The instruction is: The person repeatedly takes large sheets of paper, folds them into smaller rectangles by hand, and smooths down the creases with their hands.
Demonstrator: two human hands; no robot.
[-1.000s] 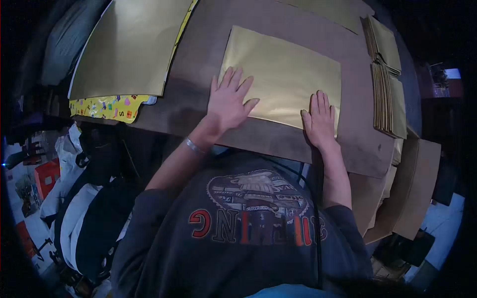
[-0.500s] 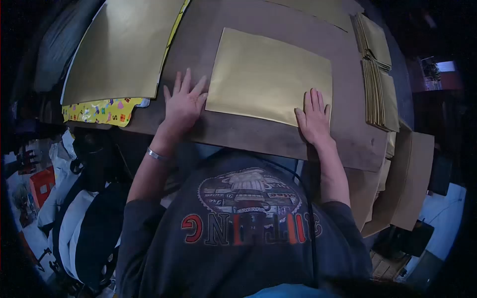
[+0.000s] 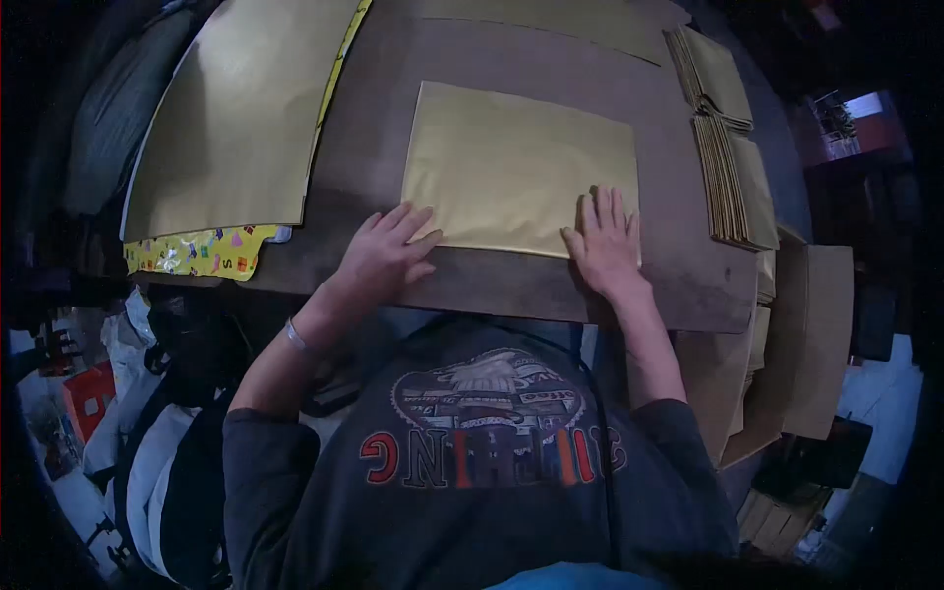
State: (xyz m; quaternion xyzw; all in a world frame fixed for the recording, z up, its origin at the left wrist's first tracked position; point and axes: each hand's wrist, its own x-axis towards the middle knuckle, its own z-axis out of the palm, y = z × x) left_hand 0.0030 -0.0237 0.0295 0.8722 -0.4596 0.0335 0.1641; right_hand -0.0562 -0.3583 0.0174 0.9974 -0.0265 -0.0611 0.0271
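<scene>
A gold-coloured sheet, seemingly folded along its near edge (image 3: 521,162), lies flat on the brown table in front of me. My right hand (image 3: 607,244) rests on its near right corner, fingers stretched out and spread. At the near left corner, my left hand (image 3: 383,258) touches the sheet with its fingertips, the fingers apart. Neither hand grips anything. To the left is a stack of larger gold sheets (image 3: 246,118), with yellow printed wrapping (image 3: 202,254) showing beneath it.
Folded gold bundles (image 3: 733,182) stand at the table's right side. Below them is an open cardboard box (image 3: 816,344) with more folded pieces inside. Another gold sheet (image 3: 551,22) lies at the far edge. Bags and dark-and-white items (image 3: 162,472) fill the floor at left.
My left hand has moved right and nearer, from beside the sheet onto its near left corner. My right hand stays on the right corner. The view has shifted slightly.
</scene>
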